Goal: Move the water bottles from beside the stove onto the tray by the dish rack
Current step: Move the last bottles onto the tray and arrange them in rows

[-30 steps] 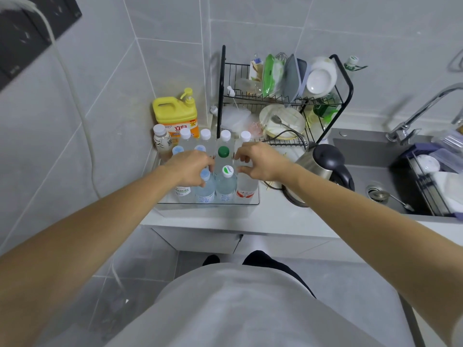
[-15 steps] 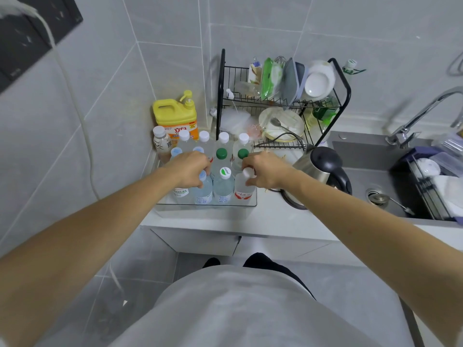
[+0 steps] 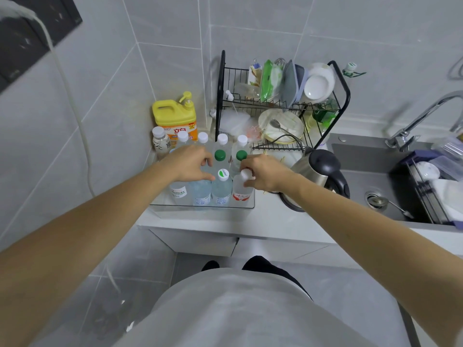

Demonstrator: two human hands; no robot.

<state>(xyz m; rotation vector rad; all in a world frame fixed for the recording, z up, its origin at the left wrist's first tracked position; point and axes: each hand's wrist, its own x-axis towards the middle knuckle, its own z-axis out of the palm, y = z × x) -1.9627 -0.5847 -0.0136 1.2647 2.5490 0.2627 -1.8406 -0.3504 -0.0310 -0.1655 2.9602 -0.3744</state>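
So both hands are down over the clear tray (image 3: 200, 206) at the corner of the white worktop (image 3: 273, 226), which is packed with water bottles standing upright. The right hand (image 3: 263, 174) has its fingers curled around the neck of the red-label bottle (image 3: 241, 189) at the tray's front right corner, white cap poking out just past the fingertips. The left hand (image 3: 193, 163) sits over the tops of the bottles on the tray's left side, fingers bent downward, thumb near the front row; can't really tell if it's actually gripping a cap or just resting on them. Right between the two hands is a bottle with a green-and-white cap (image 3: 222, 187), and just beyond that two green-capped bottles (image 3: 220, 155), then a back row of white-capped ones (image 3: 222, 139). Past the left hand, against the wall, there's a yellow detergent jug (image 3: 175, 116) with a pump. Beyond the right hand is the black dish rack (image 3: 283, 106) loaded with plates and bowls, touching the tray's far side or very nearly. Just to the right of the right hand is a steel kettle (image 3: 318, 176) with a black lid, and farther out that way the sink (image 3: 375, 176) and faucet (image 3: 423, 116).
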